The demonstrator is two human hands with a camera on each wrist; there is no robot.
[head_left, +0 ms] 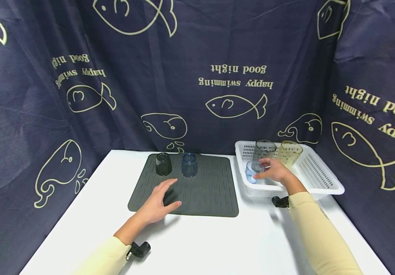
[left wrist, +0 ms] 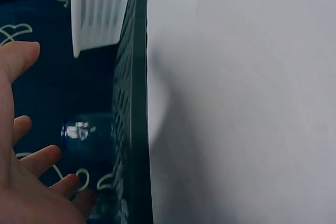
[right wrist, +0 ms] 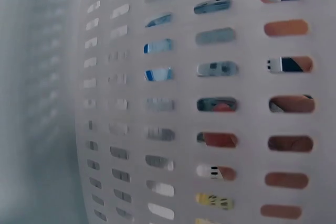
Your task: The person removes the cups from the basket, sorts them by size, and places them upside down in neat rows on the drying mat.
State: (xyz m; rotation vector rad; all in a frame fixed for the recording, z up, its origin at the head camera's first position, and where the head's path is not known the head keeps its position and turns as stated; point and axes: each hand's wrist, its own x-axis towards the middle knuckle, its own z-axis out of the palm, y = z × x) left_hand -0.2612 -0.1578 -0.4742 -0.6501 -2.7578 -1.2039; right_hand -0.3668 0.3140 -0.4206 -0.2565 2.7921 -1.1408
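Observation:
In the head view my right hand (head_left: 274, 170) reaches into the white basket (head_left: 321, 189), thumb and fingers round a small light blue glass (head_left: 251, 176). The right wrist view is filled by the slotted basket wall (right wrist: 178, 90), with bits of the hand and glass showing through. My left hand (head_left: 156, 202) hovers over the near left of the dark grey drying mat (head_left: 208, 194), fingers spread and holding nothing. Beyond it on the mat stand a dark grey glass (head_left: 163, 165) and a dark blue glass (head_left: 189, 165); the blue one also shows in the left wrist view.
Behind my right hand in the basket are a tall grey glass (head_left: 264, 149) and a tall yellowish glass (head_left: 289, 152). Mat and basket sit on a white table (head_left: 218, 244). A navy curtain (head_left: 190, 68) with fish drawings encloses the back and sides.

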